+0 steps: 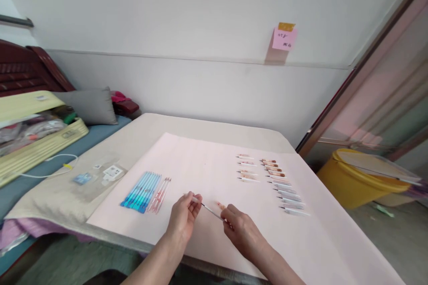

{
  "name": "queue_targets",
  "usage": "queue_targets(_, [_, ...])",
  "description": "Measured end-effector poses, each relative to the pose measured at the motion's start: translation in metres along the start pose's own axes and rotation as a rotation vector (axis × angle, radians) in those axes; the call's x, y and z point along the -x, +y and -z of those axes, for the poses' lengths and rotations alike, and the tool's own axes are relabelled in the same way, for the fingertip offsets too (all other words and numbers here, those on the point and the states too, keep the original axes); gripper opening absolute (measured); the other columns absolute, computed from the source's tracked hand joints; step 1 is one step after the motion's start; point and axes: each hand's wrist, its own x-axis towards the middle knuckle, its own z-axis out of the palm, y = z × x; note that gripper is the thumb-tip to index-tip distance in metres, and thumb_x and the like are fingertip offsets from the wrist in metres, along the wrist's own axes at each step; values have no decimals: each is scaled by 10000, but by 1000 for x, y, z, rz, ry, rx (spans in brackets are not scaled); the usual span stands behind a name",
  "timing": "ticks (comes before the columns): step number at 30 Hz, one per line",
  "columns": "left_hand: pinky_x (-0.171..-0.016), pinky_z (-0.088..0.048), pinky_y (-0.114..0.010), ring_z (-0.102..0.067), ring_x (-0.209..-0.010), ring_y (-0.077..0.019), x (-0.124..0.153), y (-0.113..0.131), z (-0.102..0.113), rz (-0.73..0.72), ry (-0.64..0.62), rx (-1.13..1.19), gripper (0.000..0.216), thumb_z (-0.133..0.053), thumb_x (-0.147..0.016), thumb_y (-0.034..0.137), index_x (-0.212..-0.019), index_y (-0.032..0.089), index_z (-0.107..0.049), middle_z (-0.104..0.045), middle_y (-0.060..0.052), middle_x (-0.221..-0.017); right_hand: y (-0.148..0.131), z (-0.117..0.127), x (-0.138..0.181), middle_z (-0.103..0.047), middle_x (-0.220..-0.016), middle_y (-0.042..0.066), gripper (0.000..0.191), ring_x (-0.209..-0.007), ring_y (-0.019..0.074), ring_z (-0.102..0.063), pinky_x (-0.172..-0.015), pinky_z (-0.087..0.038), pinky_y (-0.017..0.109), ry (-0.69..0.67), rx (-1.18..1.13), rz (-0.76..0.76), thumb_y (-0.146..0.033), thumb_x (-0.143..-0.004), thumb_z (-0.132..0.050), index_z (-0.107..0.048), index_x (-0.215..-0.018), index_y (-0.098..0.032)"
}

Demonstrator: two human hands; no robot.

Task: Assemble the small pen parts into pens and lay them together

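Near the table's (207, 129) front edge, the right hand (242, 228) grips a thin rod (212, 212), one end reaching the left hand (187, 209), which pinches a white piece (196, 199); blue pens (143, 190) lie toward the left edge

Desk (214, 125) has beige cover, rounded far corners; pale pink sheet (203, 156) over most of it. On sheet, L side: blue pens (142, 191) in a slanted row, pink pens (159, 194) just beside, to R. R side, 2 cols, dark tips pointing L: white pens (247, 163) nearer ctr.; then brown pens (274, 169) at far end & grey pens (290, 194) at near end. Off sheet, L: clear plastic (99, 174) w/ blue card (82, 178) & white label (113, 171).
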Motion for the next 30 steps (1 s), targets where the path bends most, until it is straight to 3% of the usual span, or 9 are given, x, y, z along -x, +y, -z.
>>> queue_targets(9, [-608, -495, -222, -621, -659, -128, 15, -16, -2, 22, -160, -167, 151, -656, -711, 240, -728, 144, -541, -650, -66, -733, -7, -1, 0, -540, -815, 29, 248, -764, 136, -582, -683, -427, 225, 11, -105, 25, -75, -771, -359, -571, -771, -203])
queue_targets(14, [-650, -493, -253, -619, -682, -141, 24, -34, -1, 82, -202, -210, 186, -658, -708, 290, -755, 147, -548, -654, -77, -762, -8, -13, 0, -577, -880, 58, 290, -1009, 191, -550, -847, -423, 297, 64, -229, 34, -116, -804, -377, -590, -968, -224])
queue_targets(20, [-672, -500, -281, -629, -707, -158, 26, -29, -2, 88, -227, -194, 183, -644, -724, 288, -766, 158, -523, -654, -78, -767, -11, -18, 0, -581, -800, 41, 150, -850, 177, -576, -749, -439, 273, 125, -306, -72, -112, -768, -427, -538, -719, -201])
queue_targets(25, [-644, -511, -276, -634, -680, -155, 20, -29, 1, 128, -186, -168, 128, -621, -742, 199, -745, 149, -503, -650, -82, -737, -13, -18, -2, -530, -638, -23, 106, -527, 100, -524, -528, -410, 208, 101, -482, -187, -166, -766, -447, -472, -669, -200])
queue_targets(28, [-639, -520, -278, -644, -711, -165, 12, -27, 3, 158, -94, -125, 96, -595, -747, 121, -743, 141, -501, -651, -94, -752, 1, -10, -6, -490, -550, -45, 162, -471, 96, -507, -477, -387, 195, 97, -526, -255, -279, -824, -407, -467, -694, -203])
queue_targets(30, [-644, -526, -282, -648, -741, -172, 7, -22, 3, 139, -61, -92, 86, -580, -751, 92, -743, 136, -507, -649, -97, -766, 18, -4, -9, -516, -580, -28, 242, -517, 103, -532, -514, -394, 202, 140, -390, -283, -327, -860, -345, -468, -695, -200])
